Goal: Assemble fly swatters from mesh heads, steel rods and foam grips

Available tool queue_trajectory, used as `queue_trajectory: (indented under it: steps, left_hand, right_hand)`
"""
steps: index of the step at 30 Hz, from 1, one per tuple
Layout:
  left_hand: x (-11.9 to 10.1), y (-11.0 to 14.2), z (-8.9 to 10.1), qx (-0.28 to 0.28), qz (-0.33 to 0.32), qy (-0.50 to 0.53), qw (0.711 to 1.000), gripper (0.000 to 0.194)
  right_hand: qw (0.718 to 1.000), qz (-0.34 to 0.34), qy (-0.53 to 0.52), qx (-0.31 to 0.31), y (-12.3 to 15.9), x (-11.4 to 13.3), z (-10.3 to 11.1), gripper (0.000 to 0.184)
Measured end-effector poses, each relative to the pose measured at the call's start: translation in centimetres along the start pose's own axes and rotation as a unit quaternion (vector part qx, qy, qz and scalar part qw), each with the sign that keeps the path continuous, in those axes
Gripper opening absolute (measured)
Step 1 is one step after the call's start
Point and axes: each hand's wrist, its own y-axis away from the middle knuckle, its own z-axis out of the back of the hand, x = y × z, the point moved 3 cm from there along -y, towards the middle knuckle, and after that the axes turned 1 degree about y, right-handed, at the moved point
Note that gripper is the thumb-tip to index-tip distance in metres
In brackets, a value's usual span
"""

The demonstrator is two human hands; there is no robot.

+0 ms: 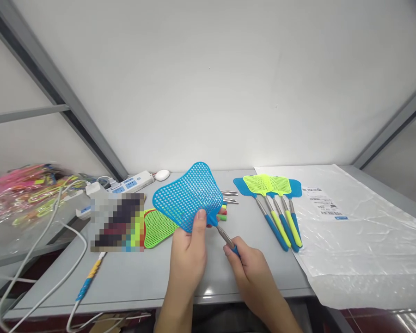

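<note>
A blue fly swatter (190, 196) with a perforated head and a metal shaft is raised above the table between my hands. My left hand (190, 249) grips the base of its head, thumb pressed on the front. Lower down, my right hand (247, 266) is wrapped round the blue handle, most of which the fingers hide. Behind the left hand lies a green swatter head (159, 227), partly covered, with a red edge showing beside it. Metal rods (230, 196) and coloured handle ends (223, 213) peek out behind the blue head.
Several finished-looking blue and yellow swatters (270, 185) lie fanned out on the right, by a white plastic mailer bag (360, 245). At left are a pixelated object (118, 222), a power strip (135, 181), a white cable (81, 249) and bagged colourful items (31, 194).
</note>
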Motion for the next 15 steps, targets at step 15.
queue_trajectory:
  steps: [15]
  left_hand:
    - [3.5,1.9,-1.8,0.147,0.084,0.040,0.985,0.045]
  right_hand:
    - [0.996,0.021,-0.084,-0.037,0.1,0.1,0.2,0.027]
